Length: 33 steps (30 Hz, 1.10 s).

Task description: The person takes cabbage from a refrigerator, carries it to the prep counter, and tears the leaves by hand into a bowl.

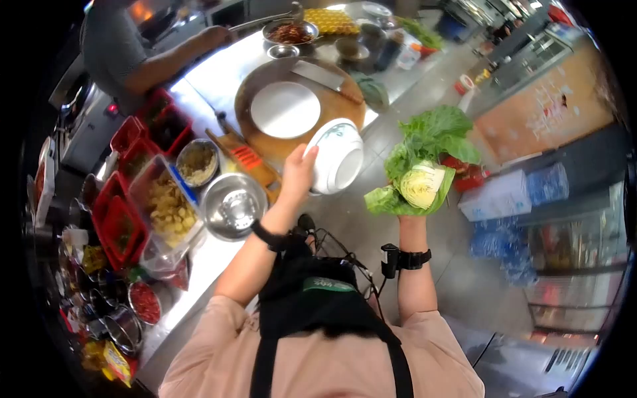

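My left hand (298,171) is closed on the rim of a white bowl (338,159) with a green pattern. The bowl is tipped on its side, its base facing right, beside the chopping board. Over on the right, my right hand (412,223) holds up a leafy head of cabbage (423,184) with a pale cut core; the leaves cover most of that hand's fingers. A white plate (285,110) lies on the round wooden chopping board (245,86), and a cleaver (320,75) rests near the board's far edge.
A steel bowl (233,207), a tub of yellow chunks (169,211) and red baskets (114,229) line the counter at left. A person's arm (176,63) reaches over the far side. A wooden-faced cabinet (544,106) and water bottles (501,239) stand at right.
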### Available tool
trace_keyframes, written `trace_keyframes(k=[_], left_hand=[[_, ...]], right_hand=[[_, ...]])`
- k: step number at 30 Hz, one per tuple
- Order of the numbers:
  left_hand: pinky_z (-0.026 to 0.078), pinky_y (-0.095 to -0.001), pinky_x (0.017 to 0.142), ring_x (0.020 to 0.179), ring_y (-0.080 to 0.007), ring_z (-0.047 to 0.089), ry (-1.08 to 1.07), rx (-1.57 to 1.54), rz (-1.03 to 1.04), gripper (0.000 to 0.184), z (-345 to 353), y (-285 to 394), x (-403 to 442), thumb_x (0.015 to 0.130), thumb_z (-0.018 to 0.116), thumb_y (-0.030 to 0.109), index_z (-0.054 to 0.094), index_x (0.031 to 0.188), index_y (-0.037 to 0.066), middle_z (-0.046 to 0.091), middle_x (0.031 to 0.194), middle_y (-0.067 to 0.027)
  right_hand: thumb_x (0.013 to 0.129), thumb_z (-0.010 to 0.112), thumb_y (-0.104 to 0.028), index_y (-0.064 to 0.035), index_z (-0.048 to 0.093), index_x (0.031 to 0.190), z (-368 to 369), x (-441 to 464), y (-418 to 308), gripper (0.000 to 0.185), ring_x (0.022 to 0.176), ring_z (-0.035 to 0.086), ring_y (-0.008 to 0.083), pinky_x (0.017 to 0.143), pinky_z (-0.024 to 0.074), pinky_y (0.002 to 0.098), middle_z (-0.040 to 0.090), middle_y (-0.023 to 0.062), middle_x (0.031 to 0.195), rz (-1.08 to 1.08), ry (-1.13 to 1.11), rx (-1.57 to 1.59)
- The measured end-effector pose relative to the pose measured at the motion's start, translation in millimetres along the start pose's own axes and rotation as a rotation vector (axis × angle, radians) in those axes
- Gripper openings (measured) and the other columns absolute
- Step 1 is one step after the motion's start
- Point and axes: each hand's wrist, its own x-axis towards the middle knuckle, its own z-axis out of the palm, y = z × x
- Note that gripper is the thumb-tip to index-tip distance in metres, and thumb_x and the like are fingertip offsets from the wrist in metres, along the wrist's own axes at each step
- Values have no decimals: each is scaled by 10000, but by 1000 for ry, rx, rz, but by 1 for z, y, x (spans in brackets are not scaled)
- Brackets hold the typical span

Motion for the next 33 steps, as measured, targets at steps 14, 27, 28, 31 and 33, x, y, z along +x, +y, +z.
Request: trace_keyframes(k=[14,27,28,31,33], left_hand=[[421,-385,614,685,-286,559,-19,1097,549,201,102,-12,138,852,642,218,529,783,67,533,764,-86],[402,-334,725,792,-209,529,-9,1591,407,181,179,-63,153,762,567,127,552,935,80,529,867,-47],[401,-325,713,767,-199,531,51,1612,411,151,189,-64,158,764,566,138,552,905,85,524,841,-39],[401,-313,707,756,-186,540,161,1643,366,130,208,-70,167,771,559,155,554,884,91,524,827,-31],[402,-307,712,767,-181,549,218,1665,361,150,218,-75,168,774,567,155,560,911,94,531,840,-29]], right_hand=[[898,585,-427,-129,371,1449,-43,290,-64,662,1299,365,366,798,509,508,354,150,1476,437,-135,305],[926,555,-410,-89,429,1405,-84,501,-40,590,1259,455,334,878,505,491,466,140,1395,987,-219,243],[927,553,-409,-88,431,1403,-86,510,-38,587,1257,457,334,881,504,490,468,140,1394,1017,-224,248],[930,548,-407,-84,438,1396,-86,530,-29,578,1251,464,335,889,501,487,475,140,1388,1104,-230,247],[932,544,-406,-82,442,1392,-87,538,-23,572,1247,468,335,895,499,486,479,141,1385,1148,-239,243]])
